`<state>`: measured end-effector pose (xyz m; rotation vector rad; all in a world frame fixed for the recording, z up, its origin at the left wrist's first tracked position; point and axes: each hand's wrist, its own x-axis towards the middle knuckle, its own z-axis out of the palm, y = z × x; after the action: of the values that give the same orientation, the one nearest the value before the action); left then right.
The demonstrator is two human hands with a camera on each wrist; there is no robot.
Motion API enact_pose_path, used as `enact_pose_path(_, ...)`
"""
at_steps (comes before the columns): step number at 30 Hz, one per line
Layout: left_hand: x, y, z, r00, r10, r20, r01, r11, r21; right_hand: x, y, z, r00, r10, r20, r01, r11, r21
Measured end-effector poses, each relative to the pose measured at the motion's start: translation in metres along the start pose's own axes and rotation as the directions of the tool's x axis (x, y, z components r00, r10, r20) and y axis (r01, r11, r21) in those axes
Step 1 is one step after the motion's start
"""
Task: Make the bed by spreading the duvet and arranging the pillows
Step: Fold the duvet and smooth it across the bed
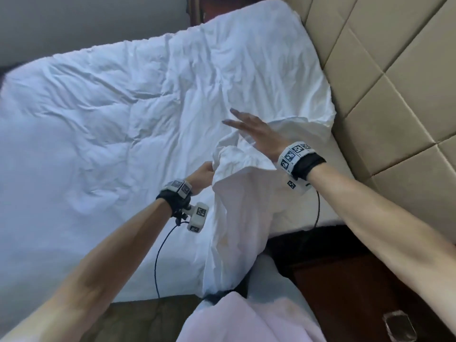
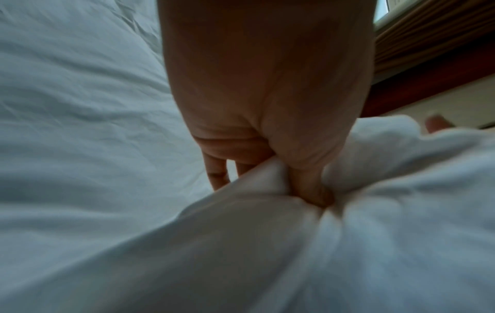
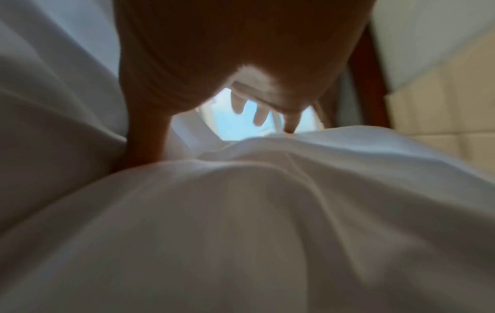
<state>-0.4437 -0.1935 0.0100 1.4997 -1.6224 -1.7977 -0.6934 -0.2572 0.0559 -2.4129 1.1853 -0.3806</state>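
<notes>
My left hand (image 1: 203, 172) grips pillow (image 1: 243, 211) corner, frame centre; my right hand (image 1: 256, 134) flat, fingers straight, resting on pillow; duvet (image 1: 111, 119) spread left.

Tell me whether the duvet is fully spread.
Not fully: the duvet lies mostly flat, but the left hand grips a bunched corner.

A tan padded headboard (image 1: 385, 70), quilted in large squares with stitched seams, runs along the right side of the room. At lower right stands a dark reddish-brown wooden nightstand (image 1: 345, 292); a small clear item (image 1: 399, 327) sits on it near the frame edge, too blurred to identify. A brown quilted bed base panel (image 1: 138, 314) shows at bottom centre. A grey wall (image 1: 86, 18) fills the upper left. Dark wood trim (image 1: 197, 8) rises at top centre. Pleated tan curtains (image 2: 428, 31) hang beside a window (image 2: 383, 10).
</notes>
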Motion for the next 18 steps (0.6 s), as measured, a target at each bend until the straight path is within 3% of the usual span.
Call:
enact_pose_path(2, 0.003, -0.037, -0.013, 0.986, -0.146, -0.076, 0.145, 0.989, -0.018, 0.038, -0.004, 0.011, 0.979, -0.124, 0.163, 0.125, 0.992, 0.005)
enact_pose_path(3, -0.002, -0.048, -0.013, 0.961, -0.254, -0.110, 0.250, 0.967, -0.052, 0.053, -0.007, 0.014, 0.964, -0.118, 0.237, 0.111, 0.993, 0.043)
enact_pose_path(4, -0.008, -0.053, -0.010, 0.947, -0.292, -0.131, 0.276, 0.953, -0.126, 0.067, -0.007, 0.019, 0.950, -0.073, 0.304, 0.052, 0.996, 0.074)
enact_pose_path(7, -0.016, -0.041, 0.007, 0.926, -0.292, -0.240, 0.181, 0.900, -0.396, 0.100, 0.003, 0.045, 0.881, 0.029, 0.473, -0.075, 0.994, 0.078)
enact_pose_path(9, -0.014, -0.034, 0.014, 0.906, -0.313, -0.285, 0.068, 0.772, -0.632, 0.116, 0.010, 0.072, 0.790, 0.045, 0.611, -0.050, 0.999, -0.008)
enact_pose_path(11, -0.013, -0.042, 0.018, 0.870, -0.435, -0.232, 0.089, 0.602, -0.794, 0.123, 0.017, 0.096, 0.715, 0.123, 0.688, -0.052, 0.991, -0.124)
enact_pose_path(12, -0.012, -0.052, 0.020, 0.863, -0.466, -0.195, 0.106, 0.545, -0.832, 0.126, 0.022, 0.104, 0.719, 0.162, 0.676, -0.076, 0.985, -0.155)
enact_pose_path(14, -0.011, -0.068, 0.030, 0.860, -0.449, -0.243, 0.062, 0.565, -0.823, 0.134, 0.030, 0.108, 0.778, 0.195, 0.597, -0.106, 0.978, -0.180)
enact_pose_path(16, -0.012, -0.078, 0.040, 0.849, -0.432, -0.303, 0.055, 0.644, -0.763, 0.150, 0.043, 0.106, 0.836, 0.240, 0.493, -0.186, 0.970, -0.158)
enact_pose_path(18, -0.005, -0.100, 0.056, 0.810, -0.470, -0.352, 0.137, 0.734, -0.665, 0.168, 0.055, 0.101, 0.852, 0.307, 0.423, -0.293, 0.951, -0.101)
